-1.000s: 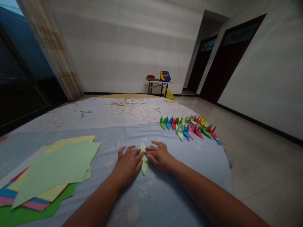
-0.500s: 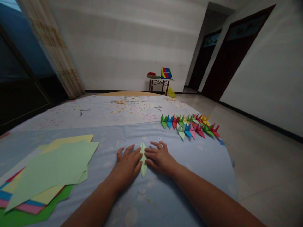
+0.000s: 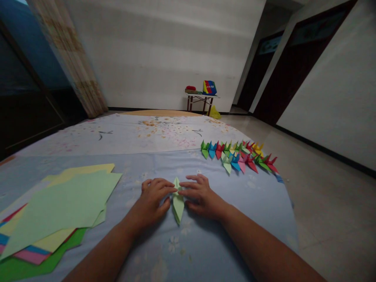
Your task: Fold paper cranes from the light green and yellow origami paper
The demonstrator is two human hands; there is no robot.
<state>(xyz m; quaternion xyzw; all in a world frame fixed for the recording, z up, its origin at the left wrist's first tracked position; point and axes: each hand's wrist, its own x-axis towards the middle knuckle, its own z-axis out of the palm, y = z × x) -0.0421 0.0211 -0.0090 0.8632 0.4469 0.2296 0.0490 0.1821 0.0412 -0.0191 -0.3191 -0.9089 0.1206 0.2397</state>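
A narrow, pale green folded paper piece [image 3: 178, 203] lies on the blue flowered cloth [image 3: 205, 243] right in front of me. My left hand [image 3: 151, 199] rests on its left side with the fingers curled, fingertips pressing the paper near its top. My right hand [image 3: 198, 194] lies on its right side, fingers stretched toward the same spot and touching the paper. Both forearms reach in from the bottom edge.
A fanned stack of coloured paper sheets [image 3: 58, 207], light green on top, lies at the left. Several folded paper cranes [image 3: 237, 154] in mixed colours stand in rows at the right. A small table [image 3: 201, 100] with things on it stands by the far wall. Dark doorways [image 3: 293, 74] are at right.
My left fingers have curled in and both hands' fingertips have gathered at the upper part of the green piece, which shows more of its lower half. The view has shifted slightly.
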